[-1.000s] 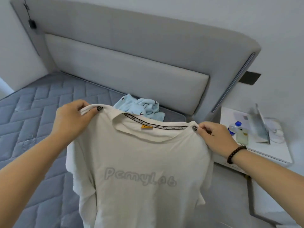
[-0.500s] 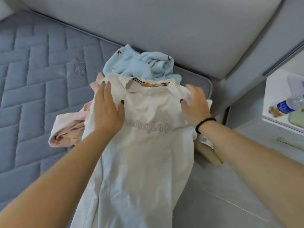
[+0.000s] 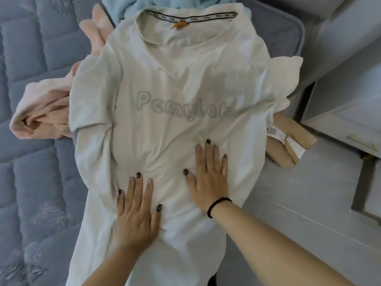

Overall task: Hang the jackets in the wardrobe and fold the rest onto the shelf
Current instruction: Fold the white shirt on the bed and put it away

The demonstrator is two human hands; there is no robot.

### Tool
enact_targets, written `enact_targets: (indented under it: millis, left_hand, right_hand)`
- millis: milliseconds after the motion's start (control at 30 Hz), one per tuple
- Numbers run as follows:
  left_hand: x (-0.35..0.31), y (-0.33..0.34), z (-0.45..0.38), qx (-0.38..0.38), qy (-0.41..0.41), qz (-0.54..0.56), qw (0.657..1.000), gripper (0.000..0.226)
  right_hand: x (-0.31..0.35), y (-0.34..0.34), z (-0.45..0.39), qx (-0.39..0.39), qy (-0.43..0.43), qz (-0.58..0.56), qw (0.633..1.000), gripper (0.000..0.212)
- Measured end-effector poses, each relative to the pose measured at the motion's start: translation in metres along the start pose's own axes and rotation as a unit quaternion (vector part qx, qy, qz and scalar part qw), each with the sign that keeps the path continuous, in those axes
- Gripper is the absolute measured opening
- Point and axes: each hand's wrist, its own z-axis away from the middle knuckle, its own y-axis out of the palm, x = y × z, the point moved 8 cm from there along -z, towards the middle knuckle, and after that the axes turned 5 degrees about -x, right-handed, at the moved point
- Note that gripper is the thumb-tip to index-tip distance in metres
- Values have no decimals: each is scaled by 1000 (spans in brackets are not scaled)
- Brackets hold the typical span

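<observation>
Quilted blue-grey bedding (image 3: 35, 182) fills the scene on the outer side of the left hand, with pale floor (image 3: 299, 203) seen beyond the right hand. A cream T-shirt (image 3: 165, 83) is laid front up at the corner of the bed, its long axis running straight away from the fingertips: the neckline (image 3: 190, 19) points far ahead and the hem is drawn back toward the person, where it is cut off by the lower frame edge. The left hand (image 3: 135, 213) is pressed flat on the shirt, fingers straight and spread. The right hand (image 3: 210, 174), with a dark bead bracelet (image 3: 218, 205) at the wrist, is laid flat just beside it, fingers likewise extended; nothing is gripped by either. The grey chest lettering (image 3: 181, 108) is found just ahead of the fingertips, its last characters lost in a fold. A pink garment (image 3: 43, 106) is partly buried under the shirt, ahead and outward of the left fingers. A light blue garment (image 3: 127, 5) is cut off at the top edge beyond the collar. A brown item (image 3: 288, 141) with a white tag (image 3: 285, 139) is half hidden outward of the right fingers; what it is cannot be made out.
</observation>
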Motion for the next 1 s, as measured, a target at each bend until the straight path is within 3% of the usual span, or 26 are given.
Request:
enact_targets:
  millis: [167,333,433,833,1000]
  left_hand:
    - [6,13,-4,-53,10,23,998,66]
    - [9,16,-2,-59,15,34,998,65]
    - [10,17,2,-70,15,35,997,65]
    - [14,15,22,-123,45,54,990,67]
    - [20,25,62,-74,96,8,993,76]
  right_hand:
    - [0,13,-4,-84,4,49,995,72]
    - [1,10,-2,-102,6,63,993,70]
    - [4,9,10,-107,32,17,994,68]
    - [51,76,232,-159,46,-5,986,66]
    - [76,90,292,-204,97,3,974,64]
